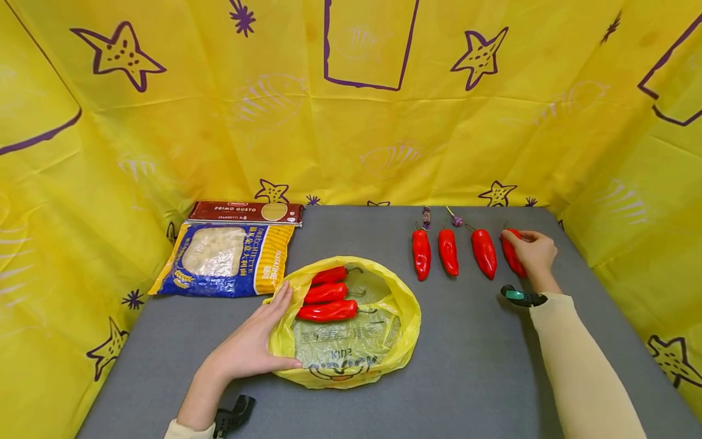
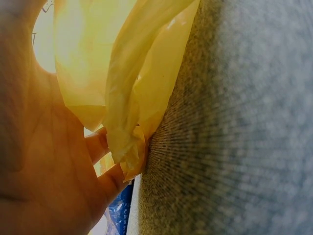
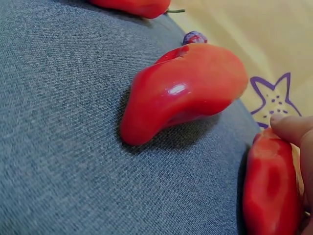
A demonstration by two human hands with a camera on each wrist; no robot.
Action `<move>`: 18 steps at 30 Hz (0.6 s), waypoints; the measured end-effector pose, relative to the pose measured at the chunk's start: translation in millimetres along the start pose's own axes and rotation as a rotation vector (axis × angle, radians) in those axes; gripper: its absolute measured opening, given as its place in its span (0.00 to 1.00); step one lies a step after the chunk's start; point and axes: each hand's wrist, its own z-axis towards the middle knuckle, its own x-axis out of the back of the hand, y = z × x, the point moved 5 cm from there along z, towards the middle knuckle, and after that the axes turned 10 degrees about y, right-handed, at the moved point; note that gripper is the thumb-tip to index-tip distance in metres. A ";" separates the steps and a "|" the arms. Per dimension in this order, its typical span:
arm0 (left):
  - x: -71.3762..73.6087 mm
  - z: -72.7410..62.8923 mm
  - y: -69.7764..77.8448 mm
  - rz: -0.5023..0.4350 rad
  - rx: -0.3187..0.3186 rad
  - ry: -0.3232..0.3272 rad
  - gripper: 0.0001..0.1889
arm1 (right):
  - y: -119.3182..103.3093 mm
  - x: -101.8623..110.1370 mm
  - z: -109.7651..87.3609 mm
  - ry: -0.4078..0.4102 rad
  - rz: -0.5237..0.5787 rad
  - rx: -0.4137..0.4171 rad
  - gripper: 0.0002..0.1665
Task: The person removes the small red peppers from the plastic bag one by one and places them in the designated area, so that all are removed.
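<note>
A yellow plastic bag point(image 1: 408, 356) lies with its mouth spread wide, showing three red peppers point(image 1: 327, 311) inside. My left hand point(image 1: 249, 344) rests against the bag's left side, fingers and thumb spread along the rim. In the left wrist view, fingertips point(image 2: 111, 181) touch the yellow plastic point(image 2: 156, 83). At the far right, my right hand point(image 1: 534, 255) pinches a red pepper point(image 1: 511, 251) near its stem end. The right wrist view shows the thumb point(image 3: 288, 128) on top of that pepper point(image 3: 269, 191), which lies along the table.
Three more red peppers point(image 1: 484, 253) lie in a row left of my right hand. Behind them are two small purple items point(image 1: 457, 221). A blue-and-yellow orecchiette pack point(image 1: 219, 259) and a brown spaghetti pack point(image 1: 241, 212) sit at back left. Yellow cloth point(image 1: 351, 140) surrounds the grey table point(image 1: 450, 366).
</note>
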 end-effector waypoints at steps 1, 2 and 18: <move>-0.1 0.1 0.0 -0.001 -0.001 -0.001 0.71 | 0.1 0.4 -0.1 -0.002 0.001 0.000 0.47; -0.2 0.1 0.0 0.001 -0.002 -0.002 0.71 | 0.2 1.0 -0.2 -0.007 -0.001 0.001 0.47; 0.2 1.0 -0.1 0.000 0.001 -0.010 0.71 | -20.1 23.7 -5.6 0.062 0.084 0.066 0.45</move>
